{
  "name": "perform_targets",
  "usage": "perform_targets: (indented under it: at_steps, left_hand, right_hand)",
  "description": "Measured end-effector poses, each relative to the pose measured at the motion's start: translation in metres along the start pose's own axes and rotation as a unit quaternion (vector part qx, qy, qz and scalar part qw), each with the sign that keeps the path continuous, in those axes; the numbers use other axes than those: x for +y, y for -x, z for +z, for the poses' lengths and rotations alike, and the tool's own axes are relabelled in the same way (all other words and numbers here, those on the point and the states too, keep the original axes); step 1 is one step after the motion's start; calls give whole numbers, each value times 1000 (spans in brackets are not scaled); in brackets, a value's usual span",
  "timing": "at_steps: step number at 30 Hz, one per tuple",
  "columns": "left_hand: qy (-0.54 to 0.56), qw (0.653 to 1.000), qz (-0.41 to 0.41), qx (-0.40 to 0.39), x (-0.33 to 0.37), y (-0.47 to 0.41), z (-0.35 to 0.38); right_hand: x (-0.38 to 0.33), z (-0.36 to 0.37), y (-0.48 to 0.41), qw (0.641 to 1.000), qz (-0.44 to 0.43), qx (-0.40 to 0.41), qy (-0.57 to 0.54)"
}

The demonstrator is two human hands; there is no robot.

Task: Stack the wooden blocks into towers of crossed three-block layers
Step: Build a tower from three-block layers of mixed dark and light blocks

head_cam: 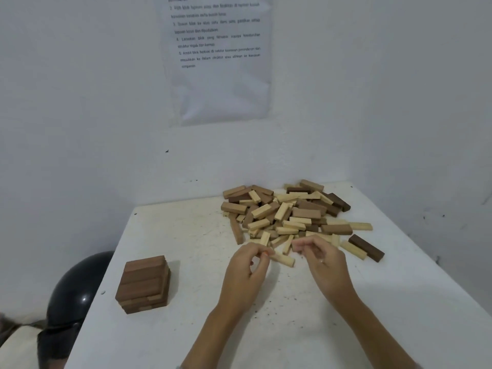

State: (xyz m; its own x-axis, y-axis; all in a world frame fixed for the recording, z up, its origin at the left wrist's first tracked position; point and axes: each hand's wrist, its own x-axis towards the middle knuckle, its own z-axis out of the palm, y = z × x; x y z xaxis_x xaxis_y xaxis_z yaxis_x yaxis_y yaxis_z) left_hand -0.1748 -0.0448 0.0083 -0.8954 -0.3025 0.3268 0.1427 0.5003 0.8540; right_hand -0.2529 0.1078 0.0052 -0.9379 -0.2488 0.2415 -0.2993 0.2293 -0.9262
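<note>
Two hands work at the near edge of a block pile, with one tower standing off to the left.

Both hands are motion-blurred. The left hand [247,265] and the right hand [320,258] have curled fingers, tips drawn toward the thumbs, just beside a pale block [283,259]; whether either pinches anything cannot be told. The frame's lower edge cuts off the forearms. The pile [290,214], too tangled to count, fills the far right corner of the table [186,328]. One tower [145,283] of dark blocks stands near the left edge, well apart from the pile, with white tabletop between it and the left hand. Its layers blur together. One black helmet [77,291] is half hidden behind the table edge.
</note>
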Motion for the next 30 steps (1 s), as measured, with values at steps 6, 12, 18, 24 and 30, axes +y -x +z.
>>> perform_targets:
  at_steps: [6, 12, 18, 24, 30]
  left_hand:
    - [-62, 997, 29, -45, -9, -26, 18]
    - [-107, 990, 81, -37, -12, -47, 32]
    - [-112, 987, 112, -25, -11, -64, 46]
    - [-202, 957, 167, -121, -6, -79, 68]
    - [-252, 939, 178, -153, 0, -89, 76]
  right_hand:
    - [30, -21, -22, 970, -140, -34, 193]
    - [46, -28, -31, 904, -226, -45, 360]
    - [50, -40, -28, 928, -204, -39, 309]
    - [27, -51, -31, 1000, -9, 6, 15]
    - [26, -53, -40, 999, 11, 25, -46]
